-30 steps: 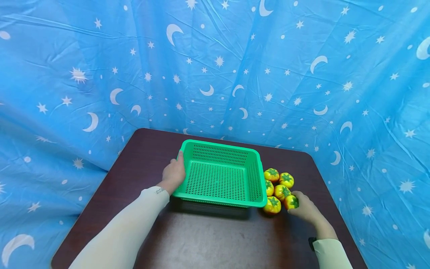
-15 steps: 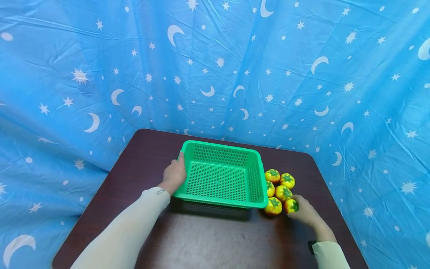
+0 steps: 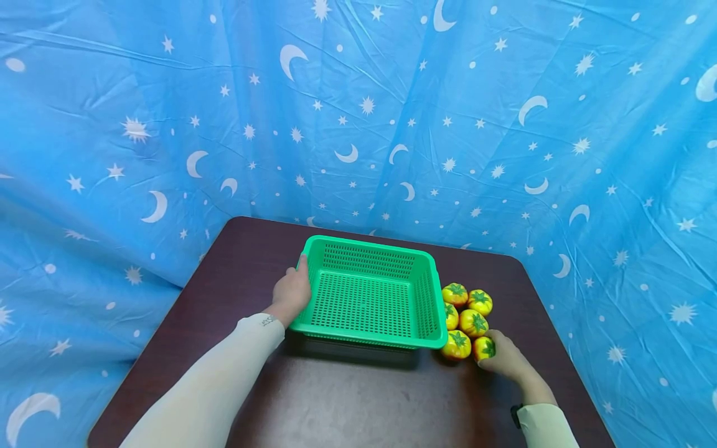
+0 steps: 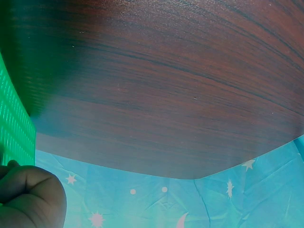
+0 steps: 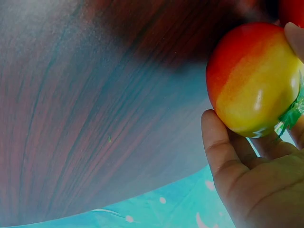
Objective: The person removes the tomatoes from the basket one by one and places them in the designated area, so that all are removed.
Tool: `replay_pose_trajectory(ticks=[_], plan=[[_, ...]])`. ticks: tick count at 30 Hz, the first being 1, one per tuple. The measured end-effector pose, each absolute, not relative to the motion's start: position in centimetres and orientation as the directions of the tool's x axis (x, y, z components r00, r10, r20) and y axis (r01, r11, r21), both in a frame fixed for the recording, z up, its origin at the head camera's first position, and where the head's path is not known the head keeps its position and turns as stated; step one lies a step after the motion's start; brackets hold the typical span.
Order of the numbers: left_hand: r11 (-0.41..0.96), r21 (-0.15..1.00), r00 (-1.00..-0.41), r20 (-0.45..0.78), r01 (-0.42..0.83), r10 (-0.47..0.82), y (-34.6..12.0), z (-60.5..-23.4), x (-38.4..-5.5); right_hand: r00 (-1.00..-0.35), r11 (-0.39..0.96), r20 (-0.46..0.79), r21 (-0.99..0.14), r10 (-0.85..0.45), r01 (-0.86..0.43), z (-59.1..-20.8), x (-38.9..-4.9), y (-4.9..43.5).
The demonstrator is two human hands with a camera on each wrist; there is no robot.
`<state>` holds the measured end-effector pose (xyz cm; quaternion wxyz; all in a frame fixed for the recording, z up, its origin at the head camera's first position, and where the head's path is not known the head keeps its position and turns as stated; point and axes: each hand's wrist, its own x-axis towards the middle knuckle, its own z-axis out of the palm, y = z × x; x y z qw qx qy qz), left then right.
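Note:
My left hand (image 3: 293, 289) grips the left rim of a green plastic basket (image 3: 370, 342), thumb lying along the top edge. The basket has perforated walls and floor, and nothing lies in it. In the left wrist view, a slice of the basket (image 4: 14, 118) shows beside my curled fingers (image 4: 35, 197). On the right, my right hand (image 3: 506, 356) holds a yellow-and-red tomato (image 3: 482, 349) with a green leafy top, the nearest right one of a cluster. The right wrist view shows this tomato (image 5: 256, 80) between my thumb and fingers.
Several similar tomatoes (image 3: 473, 323) sit close together against the basket's right side. The dark wooden table (image 3: 347, 398) has rounded far corners. A blue curtain (image 3: 358, 124) with white moons and stars hangs behind and around it.
My right hand and its tomato have shifted slightly toward me, away from the tomato behind it. The left hand and the basket have stayed in place.

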<state>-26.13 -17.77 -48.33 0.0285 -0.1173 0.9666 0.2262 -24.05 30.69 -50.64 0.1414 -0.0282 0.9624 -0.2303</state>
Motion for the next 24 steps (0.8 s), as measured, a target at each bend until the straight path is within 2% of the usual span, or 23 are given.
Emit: replay_pose_trajectory(ticks=[24], plan=[[0.87, 0.428, -0.97, -0.103, -0.244, -0.221, -17.71, -48.38, -26.14, -0.962, 0.883, -0.263, -0.466, -0.075, 0.059, -50.74, -23.98, 30.13]])
